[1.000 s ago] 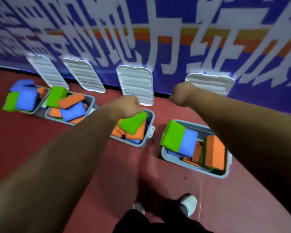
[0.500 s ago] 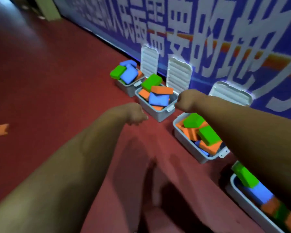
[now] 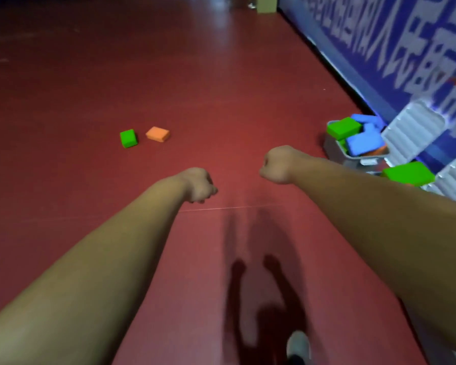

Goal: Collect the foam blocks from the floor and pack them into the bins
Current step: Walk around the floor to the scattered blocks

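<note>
matt foam blocks (image 3: 157, 134), smooth glossy red floor (image 3: 221, 75)

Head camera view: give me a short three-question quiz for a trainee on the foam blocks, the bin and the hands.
1. True or false: the left hand holds a foam block.
2. Which loose blocks lie on the red floor? A) a green block and an orange block; B) two blue blocks; C) one orange block only.
3. Fill in: the grey bin beside the banner has green and ___ blocks heaped on top.
Key: 1 false, it is a bare fist, as is the right hand. 2 A. 3 blue.
</note>
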{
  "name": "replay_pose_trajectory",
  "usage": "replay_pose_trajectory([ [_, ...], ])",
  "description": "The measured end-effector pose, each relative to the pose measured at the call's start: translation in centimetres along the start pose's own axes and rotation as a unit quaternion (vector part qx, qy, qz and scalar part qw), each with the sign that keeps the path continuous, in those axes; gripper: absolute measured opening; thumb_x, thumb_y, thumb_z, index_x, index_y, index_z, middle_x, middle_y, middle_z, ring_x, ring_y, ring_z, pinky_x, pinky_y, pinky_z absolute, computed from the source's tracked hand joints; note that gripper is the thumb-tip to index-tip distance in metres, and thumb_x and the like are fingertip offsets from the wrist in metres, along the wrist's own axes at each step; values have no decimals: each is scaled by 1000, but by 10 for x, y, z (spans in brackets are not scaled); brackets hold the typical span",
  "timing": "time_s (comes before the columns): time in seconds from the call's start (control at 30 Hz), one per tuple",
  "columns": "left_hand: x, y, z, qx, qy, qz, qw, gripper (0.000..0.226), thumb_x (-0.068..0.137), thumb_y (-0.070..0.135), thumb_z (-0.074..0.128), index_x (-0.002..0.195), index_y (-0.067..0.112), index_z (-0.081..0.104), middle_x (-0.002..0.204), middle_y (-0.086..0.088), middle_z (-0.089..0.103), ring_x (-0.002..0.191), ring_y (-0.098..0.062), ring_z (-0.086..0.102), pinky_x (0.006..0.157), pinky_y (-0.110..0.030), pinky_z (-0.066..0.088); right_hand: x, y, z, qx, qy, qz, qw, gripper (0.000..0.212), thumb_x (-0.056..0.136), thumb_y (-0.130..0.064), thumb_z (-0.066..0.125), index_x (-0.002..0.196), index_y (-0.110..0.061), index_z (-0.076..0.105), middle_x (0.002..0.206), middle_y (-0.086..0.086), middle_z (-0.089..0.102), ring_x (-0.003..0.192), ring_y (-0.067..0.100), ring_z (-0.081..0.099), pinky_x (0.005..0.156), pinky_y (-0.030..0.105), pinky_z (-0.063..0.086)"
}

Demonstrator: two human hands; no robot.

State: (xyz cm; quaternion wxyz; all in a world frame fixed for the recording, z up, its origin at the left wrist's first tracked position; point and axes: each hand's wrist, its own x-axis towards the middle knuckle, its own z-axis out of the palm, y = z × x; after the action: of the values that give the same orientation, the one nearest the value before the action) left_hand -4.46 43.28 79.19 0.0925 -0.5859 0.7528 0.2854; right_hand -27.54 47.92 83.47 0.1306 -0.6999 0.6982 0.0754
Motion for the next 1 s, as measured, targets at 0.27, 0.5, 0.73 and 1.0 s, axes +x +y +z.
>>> replay_pose_trajectory([
  [0.27, 92, -150, -69, -44, 40, -98, 993, 28, 95, 31, 62, 96, 7, 77, 90, -7, 79, 81, -29, 78, 67, -41, 63, 206, -106, -6, -7, -33, -100, 994, 40, 95, -36, 52, 109, -6, 74, 113, 16, 72, 110, 34, 66, 86, 30, 51],
  [0.5, 197, -252, -165, -44, 72, -169, 982, 27, 95, 25, 60, 94, 6, 79, 87, -6, 80, 82, -21, 76, 79, -36, 61, 417, -194, -24, -32, -95, -164, 981, 40, 93, -40, 53, 110, -9, 73, 117, 15, 71, 110, 35, 66, 89, 34, 54],
  [0.73, 279, -352, -244, -112, 90, -210, 967, 24, 94, 25, 61, 94, 8, 78, 85, -6, 80, 80, -19, 76, 80, -33, 61, 581, -281, -83, -48, -101, -200, 973, 41, 94, -42, 54, 113, -11, 73, 118, 13, 71, 109, 36, 65, 92, 36, 55],
  [1.0, 434, -523, -338, -151, 76, -235, 957, 24, 93, 25, 60, 91, 7, 77, 83, -7, 79, 77, -31, 76, 65, -39, 62, 787, -406, -106, -106, -90, -244, 960, 42, 98, -41, 50, 120, -11, 70, 122, 12, 68, 113, 35, 63, 89, 33, 53],
])
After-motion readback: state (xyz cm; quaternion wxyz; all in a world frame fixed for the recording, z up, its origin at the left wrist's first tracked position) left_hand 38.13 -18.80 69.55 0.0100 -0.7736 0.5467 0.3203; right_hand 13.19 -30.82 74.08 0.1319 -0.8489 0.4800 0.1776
